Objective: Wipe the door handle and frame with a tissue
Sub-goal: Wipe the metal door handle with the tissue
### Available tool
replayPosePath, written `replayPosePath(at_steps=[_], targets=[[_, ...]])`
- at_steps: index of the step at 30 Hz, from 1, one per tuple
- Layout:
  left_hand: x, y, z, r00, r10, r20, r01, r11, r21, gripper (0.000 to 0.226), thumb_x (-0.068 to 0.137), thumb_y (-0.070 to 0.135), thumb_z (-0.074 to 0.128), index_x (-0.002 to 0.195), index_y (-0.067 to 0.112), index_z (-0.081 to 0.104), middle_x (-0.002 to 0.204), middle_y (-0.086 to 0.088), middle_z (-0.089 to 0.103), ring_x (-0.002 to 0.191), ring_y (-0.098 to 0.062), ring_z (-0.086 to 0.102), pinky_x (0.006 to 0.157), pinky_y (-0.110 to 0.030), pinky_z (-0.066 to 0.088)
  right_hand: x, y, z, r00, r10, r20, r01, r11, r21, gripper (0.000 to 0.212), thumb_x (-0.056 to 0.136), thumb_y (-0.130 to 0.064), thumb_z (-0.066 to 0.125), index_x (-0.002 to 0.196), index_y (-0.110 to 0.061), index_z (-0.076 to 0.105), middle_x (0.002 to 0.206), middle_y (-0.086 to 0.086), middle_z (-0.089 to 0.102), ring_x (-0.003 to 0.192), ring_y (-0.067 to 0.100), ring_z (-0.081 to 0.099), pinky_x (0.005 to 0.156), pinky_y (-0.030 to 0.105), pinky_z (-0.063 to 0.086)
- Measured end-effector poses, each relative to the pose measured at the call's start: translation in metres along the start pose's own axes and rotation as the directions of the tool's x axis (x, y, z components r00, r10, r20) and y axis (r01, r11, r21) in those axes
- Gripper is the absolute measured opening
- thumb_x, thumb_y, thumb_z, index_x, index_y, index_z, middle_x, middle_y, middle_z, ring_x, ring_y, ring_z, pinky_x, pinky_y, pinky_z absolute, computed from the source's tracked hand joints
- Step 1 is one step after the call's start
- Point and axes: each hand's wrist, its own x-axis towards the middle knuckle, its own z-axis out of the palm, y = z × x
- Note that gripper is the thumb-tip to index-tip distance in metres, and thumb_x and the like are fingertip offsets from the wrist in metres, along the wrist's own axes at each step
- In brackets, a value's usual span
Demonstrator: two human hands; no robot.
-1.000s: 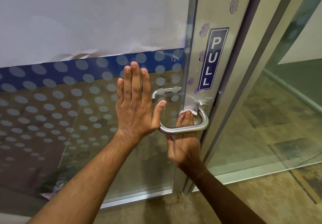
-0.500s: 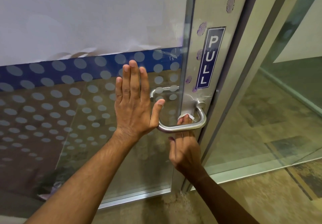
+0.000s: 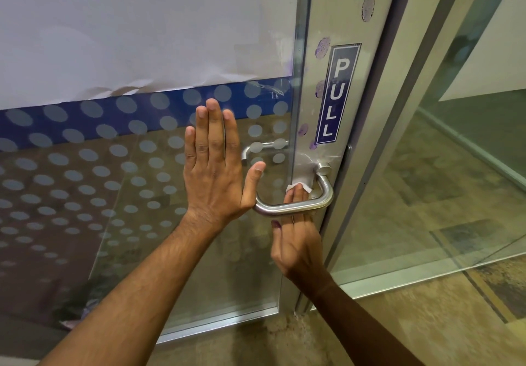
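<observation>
A brushed-metal D-shaped door handle (image 3: 293, 209) sits on the aluminium door frame (image 3: 353, 23) of a glass door. My right hand (image 3: 299, 246) reaches up behind the handle's bar, its straight fingers pressing a small white tissue (image 3: 299, 186) against the frame just below the handle's upper mount. My left hand (image 3: 216, 172) lies flat on the dotted glass (image 3: 113, 183) left of the handle, fingers straight and together, thumb spread toward the bar.
A blue PULL sign (image 3: 337, 95) runs down the frame above the handle, with purple smudges (image 3: 367, 8) around it. White paper (image 3: 142, 23) covers the upper glass. A fixed glass panel (image 3: 455, 166) stands to the right.
My right fingers and the tissue have slid a little lower on the frame behind the handle. My left hand has stayed flat on the glass.
</observation>
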Motion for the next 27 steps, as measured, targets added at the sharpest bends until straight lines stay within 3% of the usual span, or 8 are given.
replayPosePath(at_steps=[4,9,12,14,17,19,24,27], targets=[[0.0,-0.001,0.0,1.0,-0.001,0.003,0.001,1.0,0.012,0.094,0.098,0.054,0.035,0.153,0.013,-0.028,0.156,-0.001,-0.041,0.149,-0.019,-0.029,0.123,-0.039,-0.014,0.02,0.001,0.001,0.999,0.034,0.011,-0.032,0.989,-0.141,0.063,0.093,-0.01,0.029,0.15,0.01,0.01,0.161,0.024,0.002,0.15,0.039,0.008,0.122,0.051,0.013],[0.001,-0.001,0.0,1.0,0.013,-0.006,-0.013,1.0,0.019,0.095,0.097,0.054,0.037,0.153,0.012,-0.027,0.16,-0.006,-0.035,0.149,-0.019,-0.028,0.124,-0.039,-0.013,-0.017,0.0,0.004,0.999,0.018,0.04,-0.018,1.0,-0.005,0.035,0.09,0.003,0.054,0.119,0.022,0.056,0.119,0.038,0.058,0.11,0.045,0.058,0.093,0.056,0.049],[0.001,-0.001,0.001,1.0,0.012,-0.024,-0.011,1.0,0.018,0.095,0.097,0.053,0.039,0.153,0.012,-0.025,0.162,-0.019,-0.005,0.15,-0.019,-0.027,0.124,-0.039,-0.013,-0.002,-0.004,-0.001,0.995,0.095,-0.024,-0.093,0.994,0.057,0.054,0.085,0.01,0.049,0.136,0.022,0.036,0.145,0.04,0.034,0.141,0.045,0.033,0.114,0.05,0.034],[0.002,-0.001,0.001,1.0,0.01,-0.028,-0.01,1.0,0.016,0.095,0.097,0.053,0.039,0.153,0.012,-0.026,0.159,-0.022,0.002,0.149,-0.019,-0.028,0.124,-0.039,-0.013,0.005,-0.001,-0.005,0.993,0.112,-0.037,-0.11,0.993,0.032,0.058,0.077,0.014,0.049,0.133,0.021,0.041,0.142,0.039,0.039,0.138,0.042,0.039,0.109,0.049,0.041],[0.002,0.0,0.003,0.999,0.009,-0.041,-0.008,1.0,0.018,0.094,0.097,0.053,0.038,0.153,0.012,-0.025,0.154,-0.028,0.004,0.149,-0.019,-0.027,0.124,-0.039,-0.013,0.003,0.004,-0.011,0.986,0.143,-0.085,-0.145,0.989,-0.02,0.032,0.071,0.006,0.047,0.091,0.014,0.07,0.089,0.029,0.07,0.083,0.032,0.061,0.065,0.038,0.058],[0.002,0.0,0.003,0.999,0.007,-0.045,-0.007,1.0,0.009,0.094,0.097,0.053,0.038,0.153,0.013,-0.025,0.154,-0.028,0.004,0.15,-0.019,-0.027,0.124,-0.039,-0.013,0.003,0.004,-0.021,0.972,0.184,-0.144,-0.187,0.982,-0.003,0.019,0.072,0.005,0.05,0.066,0.005,0.068,0.057,0.017,0.06,0.05,0.028,0.054,0.043,0.029,0.046],[0.002,0.001,0.002,0.999,0.001,-0.046,0.0,1.0,0.001,0.094,0.096,0.053,0.038,0.153,0.013,-0.025,0.154,-0.027,0.005,0.15,-0.018,-0.027,0.124,-0.038,-0.014,0.013,0.001,-0.041,0.767,0.555,-0.323,-0.476,0.829,0.293,0.023,0.074,0.01,0.055,0.059,-0.005,0.062,0.049,-0.004,0.048,0.042,-0.002,0.034,0.046,0.004,0.028],[0.002,0.001,0.002,0.999,0.001,-0.048,0.0,1.0,0.007,0.093,0.097,0.053,0.037,0.154,0.012,-0.024,0.154,-0.027,0.005,0.15,-0.019,-0.027,0.124,-0.038,-0.014,0.013,-0.004,-0.046,0.636,0.707,-0.31,-0.537,0.694,0.48,0.023,0.079,0.009,0.061,0.087,-0.007,0.075,0.062,-0.003,0.064,0.054,0.002,0.056,0.052,0.011,0.043]])
